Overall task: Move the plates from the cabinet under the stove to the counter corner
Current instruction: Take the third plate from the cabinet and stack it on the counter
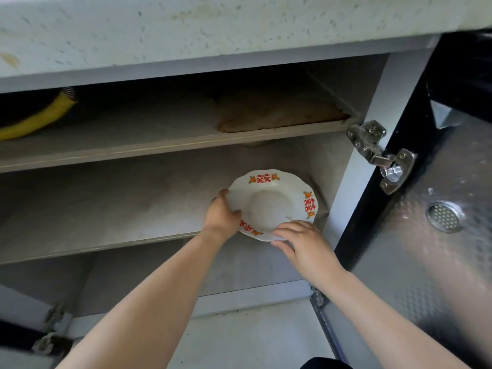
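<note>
— Where is the white scalloped ceramic plate (271, 206) sitting?
— At the right front of the grey cabinet shelf (106, 209). The left hand (222, 217) is gripping its left rim; the fingers of the right hand (300, 241) are pinching its near rim.

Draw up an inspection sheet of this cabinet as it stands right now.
Surface: middle shelf, grey and dusty-looking.
Job's things: plate, white with red and orange marks, at the shelf's front right edge.
Clutter: brown stained patch on the upper shelf.
Hands: left hand grips the plate's left rim; right hand grips its near rim.
Cables: yellow hose, upper shelf, left.
Surroundings: counter edge above; open door with hinge at right.
</note>
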The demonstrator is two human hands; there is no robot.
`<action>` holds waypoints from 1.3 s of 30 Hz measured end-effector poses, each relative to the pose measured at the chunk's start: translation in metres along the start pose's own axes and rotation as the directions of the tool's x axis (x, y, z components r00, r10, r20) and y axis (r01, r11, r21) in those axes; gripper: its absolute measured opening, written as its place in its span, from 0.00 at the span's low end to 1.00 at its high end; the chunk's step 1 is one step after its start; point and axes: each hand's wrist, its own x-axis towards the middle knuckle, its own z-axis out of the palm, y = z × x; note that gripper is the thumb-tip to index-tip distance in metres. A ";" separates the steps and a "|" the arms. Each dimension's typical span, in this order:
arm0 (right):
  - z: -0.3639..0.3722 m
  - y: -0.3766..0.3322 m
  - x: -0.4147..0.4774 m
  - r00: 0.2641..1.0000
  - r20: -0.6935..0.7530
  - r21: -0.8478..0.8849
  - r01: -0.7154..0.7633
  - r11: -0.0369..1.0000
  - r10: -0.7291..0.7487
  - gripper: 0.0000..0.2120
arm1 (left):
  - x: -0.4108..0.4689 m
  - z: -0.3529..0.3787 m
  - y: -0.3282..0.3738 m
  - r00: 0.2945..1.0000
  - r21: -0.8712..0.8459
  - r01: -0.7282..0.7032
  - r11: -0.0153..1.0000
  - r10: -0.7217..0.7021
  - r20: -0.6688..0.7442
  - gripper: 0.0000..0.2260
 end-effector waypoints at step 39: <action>0.005 -0.049 -0.008 0.832 0.151 0.540 -0.521 0.660 0.534 0.19 | -0.083 -0.054 -0.084 0.989 -0.281 0.103 0.954 -0.128 -0.075 0.18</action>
